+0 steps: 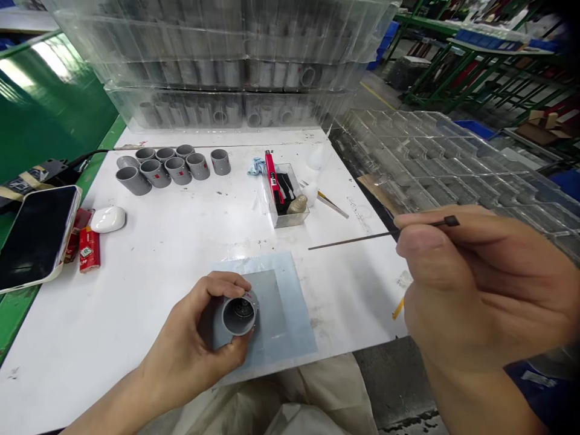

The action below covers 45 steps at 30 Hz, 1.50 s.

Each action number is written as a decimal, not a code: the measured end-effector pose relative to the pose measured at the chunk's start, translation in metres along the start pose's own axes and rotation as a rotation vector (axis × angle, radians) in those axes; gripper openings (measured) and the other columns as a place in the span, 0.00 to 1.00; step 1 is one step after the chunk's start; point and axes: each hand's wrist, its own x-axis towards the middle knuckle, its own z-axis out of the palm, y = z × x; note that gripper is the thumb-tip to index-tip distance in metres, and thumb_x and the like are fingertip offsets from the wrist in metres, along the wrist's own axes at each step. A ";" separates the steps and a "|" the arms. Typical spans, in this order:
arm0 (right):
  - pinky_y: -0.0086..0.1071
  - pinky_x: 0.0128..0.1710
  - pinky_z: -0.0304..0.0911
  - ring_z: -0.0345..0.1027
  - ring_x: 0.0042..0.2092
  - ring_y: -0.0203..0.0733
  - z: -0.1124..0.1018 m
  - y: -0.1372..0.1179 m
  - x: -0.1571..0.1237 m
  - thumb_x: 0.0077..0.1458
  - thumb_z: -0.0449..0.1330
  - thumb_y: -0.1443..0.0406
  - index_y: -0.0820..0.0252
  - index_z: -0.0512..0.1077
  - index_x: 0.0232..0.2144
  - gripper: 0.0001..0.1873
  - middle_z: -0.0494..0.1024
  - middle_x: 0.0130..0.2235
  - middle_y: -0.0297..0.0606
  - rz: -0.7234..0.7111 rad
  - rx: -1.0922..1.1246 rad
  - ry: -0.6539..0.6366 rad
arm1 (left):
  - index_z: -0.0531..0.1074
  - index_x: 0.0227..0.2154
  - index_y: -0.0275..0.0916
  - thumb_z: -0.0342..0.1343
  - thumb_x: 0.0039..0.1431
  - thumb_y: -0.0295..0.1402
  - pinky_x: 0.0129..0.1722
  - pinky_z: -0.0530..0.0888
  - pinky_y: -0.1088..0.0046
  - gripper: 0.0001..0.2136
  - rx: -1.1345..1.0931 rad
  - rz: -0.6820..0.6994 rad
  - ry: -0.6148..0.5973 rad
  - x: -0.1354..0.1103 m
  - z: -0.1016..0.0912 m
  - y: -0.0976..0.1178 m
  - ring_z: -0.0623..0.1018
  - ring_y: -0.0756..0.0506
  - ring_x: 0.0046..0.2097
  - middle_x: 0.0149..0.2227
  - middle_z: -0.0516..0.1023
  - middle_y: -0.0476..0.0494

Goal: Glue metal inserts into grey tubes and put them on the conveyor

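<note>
My left hand (194, 341) is wrapped round a short grey plastic pipe fitting (235, 315), its open end turned toward me, held just above a pale blue-grey mat (290, 302) at the table's near edge. My right hand (475, 284) is raised at the right, thumb and fingers pinched on a thin dark metal rod (353, 240) that points left over the white table (181, 241). The rod's tip is well apart from the fitting.
Several grey fittings (172, 166) stand at the back left. A clear box (285, 193) holds a red tool. A phone (36, 235), white earbud case (107, 219) and red lighter (89, 248) lie left. Clear trays of fittings (226, 72) are stacked behind, empty trays (453, 163) right.
</note>
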 end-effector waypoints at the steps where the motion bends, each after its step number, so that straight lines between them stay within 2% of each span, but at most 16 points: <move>1: 0.37 0.23 0.60 0.69 0.27 0.39 -0.001 0.000 -0.001 0.53 0.68 0.74 0.52 0.85 0.34 0.11 0.81 0.27 0.31 0.004 -0.001 0.001 | 0.67 0.50 0.53 0.62 0.60 0.20 0.48 0.77 0.76 0.21 0.000 0.000 -0.001 0.000 0.000 0.000 0.78 0.48 0.54 0.54 0.75 0.50; 7: 0.38 0.24 0.62 0.70 0.27 0.40 -0.001 0.003 -0.004 0.55 0.69 0.72 0.50 0.84 0.35 0.10 0.83 0.29 0.31 0.045 -0.057 -0.020 | 0.68 0.51 0.53 0.61 0.61 0.19 0.50 0.77 0.73 0.22 -0.022 0.030 -0.022 0.001 0.001 -0.001 0.79 0.48 0.54 0.55 0.75 0.49; 12: 0.37 0.26 0.64 0.73 0.28 0.39 0.002 0.013 -0.001 0.55 0.70 0.71 0.54 0.85 0.34 0.06 0.83 0.29 0.34 0.074 -0.089 0.013 | 0.71 0.56 0.54 0.64 0.65 0.23 0.56 0.77 0.67 0.21 0.035 0.092 -0.030 0.005 -0.001 0.001 0.78 0.45 0.58 0.55 0.78 0.48; 17: 0.37 0.28 0.68 0.77 0.29 0.43 0.006 0.023 0.000 0.55 0.73 0.67 0.55 0.86 0.34 0.03 0.85 0.30 0.39 0.050 -0.086 0.042 | 0.73 0.59 0.56 0.65 0.66 0.25 0.58 0.76 0.69 0.23 0.030 0.134 -0.054 0.009 -0.003 0.002 0.79 0.46 0.58 0.56 0.80 0.50; 24: 0.39 0.27 0.65 0.74 0.27 0.43 0.009 0.021 0.005 0.54 0.72 0.66 0.57 0.84 0.31 0.01 0.83 0.29 0.39 0.089 -0.153 0.005 | 0.72 0.61 0.59 0.65 0.67 0.27 0.59 0.75 0.71 0.24 0.057 0.136 -0.058 0.007 -0.003 -0.001 0.78 0.47 0.60 0.58 0.79 0.52; 29: 0.39 0.30 0.67 0.73 0.28 0.42 0.010 0.025 0.009 0.56 0.70 0.64 0.57 0.82 0.29 0.05 0.82 0.28 0.38 0.089 -0.201 -0.047 | 0.69 0.61 0.61 0.65 0.69 0.32 0.61 0.76 0.69 0.23 0.135 0.074 -0.027 0.005 -0.003 -0.003 0.79 0.46 0.59 0.59 0.80 0.55; 33: 0.39 0.34 0.70 0.75 0.30 0.43 0.009 0.027 0.011 0.58 0.70 0.65 0.56 0.82 0.31 0.04 0.82 0.30 0.37 0.117 -0.195 -0.076 | 0.68 0.62 0.59 0.64 0.69 0.34 0.59 0.78 0.65 0.22 0.170 0.071 0.001 0.005 -0.002 -0.006 0.81 0.43 0.59 0.58 0.80 0.51; 37: 0.40 0.36 0.72 0.77 0.33 0.44 0.011 0.029 0.014 0.63 0.68 0.60 0.54 0.81 0.33 0.06 0.81 0.31 0.35 0.148 -0.211 -0.137 | 0.70 0.61 0.59 0.64 0.69 0.36 0.57 0.80 0.62 0.21 0.178 0.078 0.012 0.005 -0.001 -0.007 0.82 0.41 0.57 0.58 0.81 0.50; 40: 0.38 0.34 0.70 0.76 0.34 0.43 0.015 0.034 0.017 0.65 0.66 0.58 0.54 0.80 0.35 0.07 0.82 0.32 0.36 0.151 -0.253 -0.173 | 0.70 0.61 0.61 0.64 0.68 0.35 0.56 0.81 0.63 0.21 0.176 0.075 0.029 0.005 0.000 -0.008 0.82 0.41 0.57 0.58 0.81 0.51; 45: 0.36 0.30 0.65 0.71 0.31 0.40 0.027 0.043 0.017 0.65 0.64 0.58 0.56 0.79 0.33 0.10 0.82 0.33 0.37 0.150 -0.296 -0.190 | 0.73 0.60 0.56 0.65 0.67 0.36 0.55 0.82 0.61 0.20 0.168 0.067 0.058 0.005 0.002 -0.011 0.83 0.39 0.57 0.57 0.82 0.47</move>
